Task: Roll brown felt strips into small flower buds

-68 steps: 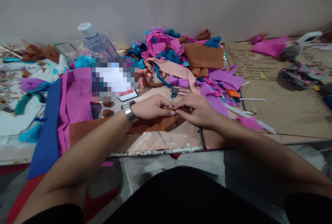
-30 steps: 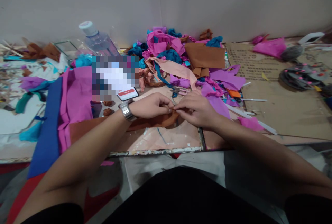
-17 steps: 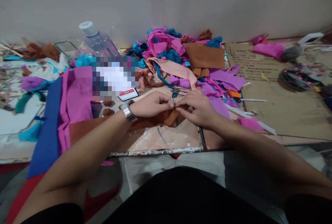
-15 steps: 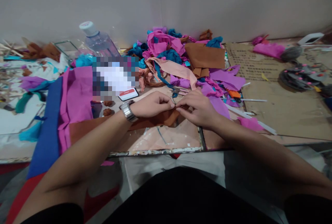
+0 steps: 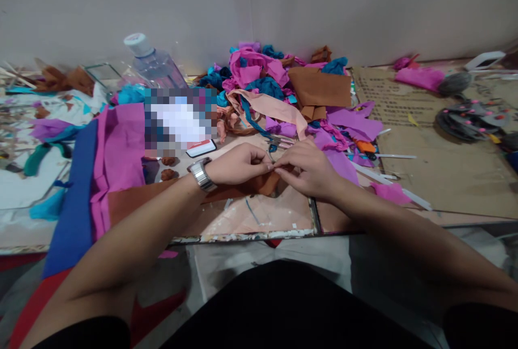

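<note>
A long strip of brown crepe paper [image 5: 261,184] stretches from the left side of the table, under my left forearm, up to my fingertips. My left hand [image 5: 240,164], below a metal watch, pinches the strip's right end between thumb and finger. Fingertip to fingertip with it, my right hand [image 5: 309,168] is closed in a pinch at the same end; the exact spot gripped is tiny and partly covered. Two small crumpled brown balls [image 5: 168,174] lie left of my left hand. Scissors [image 5: 279,144] lie partly hidden just behind my hands.
Behind is a heap of pink, teal and brown crepe paper [image 5: 259,68]. A capped bottle [image 5: 156,63] and a partly blurred phone [image 5: 201,148] are at the left. To the right are an orange cutter [image 5: 364,146], white strips [image 5: 410,195], cardboard [image 5: 424,160] and a pincushion-like dark bundle [image 5: 465,120].
Hardly anything differs. My left wrist and watch have shifted very slightly to the right; both hands keep their pinch on the brown strip.
</note>
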Tool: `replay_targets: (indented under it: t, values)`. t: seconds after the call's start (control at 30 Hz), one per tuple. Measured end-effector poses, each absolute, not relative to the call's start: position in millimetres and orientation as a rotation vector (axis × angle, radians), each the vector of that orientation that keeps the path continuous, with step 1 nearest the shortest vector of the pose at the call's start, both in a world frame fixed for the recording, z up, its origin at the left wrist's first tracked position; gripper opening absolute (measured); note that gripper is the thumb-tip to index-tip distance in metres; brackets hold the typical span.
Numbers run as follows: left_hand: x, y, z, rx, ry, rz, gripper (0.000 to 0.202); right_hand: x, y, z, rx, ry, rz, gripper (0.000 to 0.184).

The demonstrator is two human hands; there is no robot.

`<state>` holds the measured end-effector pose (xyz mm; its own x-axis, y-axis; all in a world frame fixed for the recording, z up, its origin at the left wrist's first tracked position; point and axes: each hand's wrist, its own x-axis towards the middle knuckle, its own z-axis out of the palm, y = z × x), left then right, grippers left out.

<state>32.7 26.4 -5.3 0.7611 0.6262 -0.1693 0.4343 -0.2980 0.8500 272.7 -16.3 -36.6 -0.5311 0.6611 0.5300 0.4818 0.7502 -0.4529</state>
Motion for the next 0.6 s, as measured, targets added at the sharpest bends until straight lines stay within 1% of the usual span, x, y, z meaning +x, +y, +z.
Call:
replay_targets:
  t: [0.23,0.6]
  values:
    - [34.3,20.4,0.4,2.102,0.861,0.253,0.031,270.6,-14.6,-38.4,-0.857,-2.198,0.415,0.003]
    - [40.4,9.5,10.9,2.242,0.971,0.26,0.026,267.5,-15.8,-36.7,-0.932,-2.029,0.641,0.006]
